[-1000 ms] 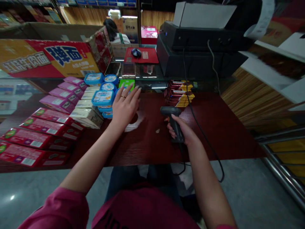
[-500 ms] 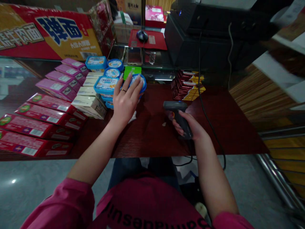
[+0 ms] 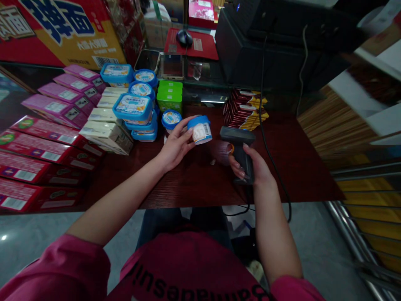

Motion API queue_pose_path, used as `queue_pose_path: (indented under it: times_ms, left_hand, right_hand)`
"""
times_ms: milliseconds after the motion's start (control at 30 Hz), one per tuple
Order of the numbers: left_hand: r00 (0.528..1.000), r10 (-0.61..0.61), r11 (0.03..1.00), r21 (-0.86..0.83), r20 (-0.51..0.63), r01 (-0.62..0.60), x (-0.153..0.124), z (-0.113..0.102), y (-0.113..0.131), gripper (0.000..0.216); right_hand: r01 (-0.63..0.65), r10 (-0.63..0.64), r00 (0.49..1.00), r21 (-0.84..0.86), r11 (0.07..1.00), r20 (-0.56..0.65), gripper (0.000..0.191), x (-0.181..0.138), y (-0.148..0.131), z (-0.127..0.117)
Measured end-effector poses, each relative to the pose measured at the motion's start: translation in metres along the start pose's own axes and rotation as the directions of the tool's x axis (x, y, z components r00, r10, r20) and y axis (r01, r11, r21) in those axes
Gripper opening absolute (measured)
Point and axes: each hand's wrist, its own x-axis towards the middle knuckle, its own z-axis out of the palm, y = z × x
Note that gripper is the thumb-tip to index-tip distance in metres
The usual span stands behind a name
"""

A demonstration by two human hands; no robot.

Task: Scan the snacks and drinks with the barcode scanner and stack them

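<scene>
Between the fingers of my left hand [image 3: 178, 146] is a small white tub with a blue lid [image 3: 200, 130], tilted so its barcode side faces right. My right hand [image 3: 250, 167] is wrapped round the handle of a dark barcode scanner [image 3: 238, 136], its head pointing left at the tub across a short gap. Just behind my left hand stands another round blue-lidded tub [image 3: 171, 119]. Farther left are stacked rectangular blue tubs [image 3: 133, 104] and more round tubs [image 3: 141, 90]. Green packs [image 3: 169, 96] sit behind them.
Cream boxes [image 3: 108, 136], pink boxes [image 3: 53, 106] and red boxes [image 3: 40, 196] line the counter's left. Red-and-yellow packets [image 3: 246, 110] stand at the back right. A black cable [image 3: 272, 150] hangs along the right. Behind are a phone [image 3: 173, 67], a mouse [image 3: 184, 38] and a large carton [image 3: 62, 31].
My left hand has lifted a round tub from the group and brought it right, toward the scanner. The scanner has shifted only slightly. The green packs show more fully.
</scene>
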Motion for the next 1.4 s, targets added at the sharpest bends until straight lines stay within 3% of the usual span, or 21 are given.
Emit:
queue_pose_path:
  times_ms: [200, 400, 633, 1000, 1100, 1167, 1267, 1400]
  left_hand:
    - [0.990, -0.138, 0.988, -0.071, -0.019, 0.136, 0.002, -0.004, 0.000, 0.049]
    - [0.994, -0.026, 1.000, 0.001, -0.104, 0.026, 0.002, -0.002, -0.006, 0.043]
    - [0.988, 0.024, 1.000, 0.017, -0.152, -0.022, 0.004, -0.004, -0.008, 0.034]
    - [0.987, 0.048, 0.999, 0.027, -0.153, -0.044, 0.005, -0.008, -0.012, 0.044]
    - [0.984, 0.108, 0.993, 0.065, -0.144, -0.099, 0.004, -0.009, -0.011, 0.042]
    - [0.964, 0.225, 0.970, 0.123, -0.142, -0.209, 0.004, -0.008, -0.007, 0.041]
    - [0.885, 0.448, 0.882, 0.227, -0.131, -0.413, 0.005, 0.001, 0.005, 0.038]
    - [0.775, 0.631, 0.740, 0.307, -0.011, -0.598, 0.018, 0.034, 0.029, 0.035]
  right_hand:
    - [0.013, -0.012, 1.000, -0.045, 0.999, 0.008, 0.050, -0.003, 0.003, 0.002]
    - [0.027, -0.026, 1.000, -0.050, 0.998, 0.013, 0.048, -0.005, 0.004, 0.006]
    - [0.017, -0.017, 1.000, -0.025, 1.000, 0.012, 0.047, -0.003, 0.004, 0.005]
    - [0.016, -0.015, 1.000, -0.033, 0.999, 0.025, 0.046, -0.003, 0.005, 0.004]
    - [0.023, -0.022, 1.000, -0.033, 0.999, 0.017, 0.047, -0.002, 0.004, 0.004]
    - [0.022, -0.022, 1.000, -0.019, 1.000, -0.019, 0.046, 0.001, 0.004, 0.004]
    - [-0.006, 0.009, 0.995, 0.026, 1.000, -0.101, 0.047, 0.007, 0.006, 0.001]
    - [-0.039, 0.045, 0.983, 0.041, 0.998, -0.175, 0.046, 0.015, 0.010, -0.003]
